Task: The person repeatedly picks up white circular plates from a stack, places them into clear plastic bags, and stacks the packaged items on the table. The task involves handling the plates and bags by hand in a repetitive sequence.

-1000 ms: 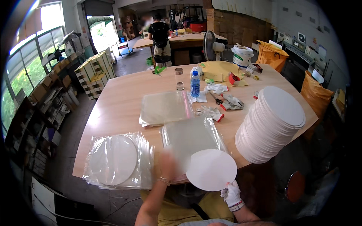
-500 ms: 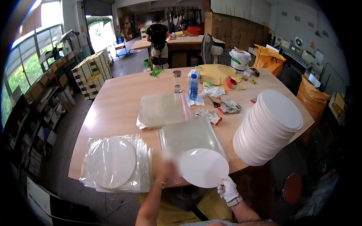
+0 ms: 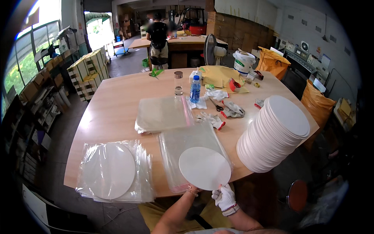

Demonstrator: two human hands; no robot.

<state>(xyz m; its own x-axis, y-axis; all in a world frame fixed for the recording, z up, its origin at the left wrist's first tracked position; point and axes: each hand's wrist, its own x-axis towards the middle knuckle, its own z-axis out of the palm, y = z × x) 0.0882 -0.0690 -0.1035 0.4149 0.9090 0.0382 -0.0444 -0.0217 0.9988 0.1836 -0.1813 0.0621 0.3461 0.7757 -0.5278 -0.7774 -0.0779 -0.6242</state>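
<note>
A white round board (image 3: 205,168) is held tilted over the table's near edge, above a stack of clear plastic bags (image 3: 171,144). My right hand (image 3: 224,197), in a white glove, pinches the board's lower right rim. My left hand (image 3: 193,189) is bare and mostly hidden under the lower rim, its fingers out of sight. To the left, white round boards in clear plastic sleeves (image 3: 111,170) lie piled. On the right leans a tall stack of white round boards (image 3: 269,134).
Beyond lies another stack of clear bags (image 3: 161,113). Work gloves (image 3: 233,109), scissors (image 3: 217,105), a blue-capped bottle (image 3: 195,89), a glass tumbler (image 3: 178,82) and a white bucket (image 3: 244,62) stand or lie farther back. A fan (image 3: 210,50) and a person (image 3: 158,37) are beyond the table.
My left hand has moved right and under the board, where its fingers are now hidden. The board has shifted slightly up and left, with my right hand still at its rim.
</note>
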